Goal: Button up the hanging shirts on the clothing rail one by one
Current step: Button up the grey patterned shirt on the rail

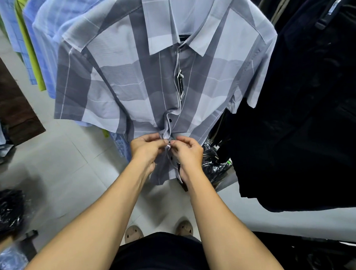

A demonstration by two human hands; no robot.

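A pale tiled floor [67,171] spreads beneath a row of hanging clothes, with dark garments [305,107] filling the right side and blue and green shirts [34,45] lined up at the upper left. At the centre hangs a grey-and-white checked short-sleeved shirt [129,85], collar at the top and hem toward the person standing before it. A brown mat [8,98] lies on the floor at left, and a crumpled black plastic bag [6,212] sits nearer the lower left corner. Both bare forearms reach up to the lower front of the checked shirt. The left hand [146,149] and right hand [187,152] meet at the front opening, touching, with the fingers [152,138] of each curled and pinching the facing edges of the cloth. Two sandalled feet [133,233] stand below. A hang tag [180,85] dangles on a string from the collar down the chest. One dark button [170,120] shows on the front strip just above the hands.
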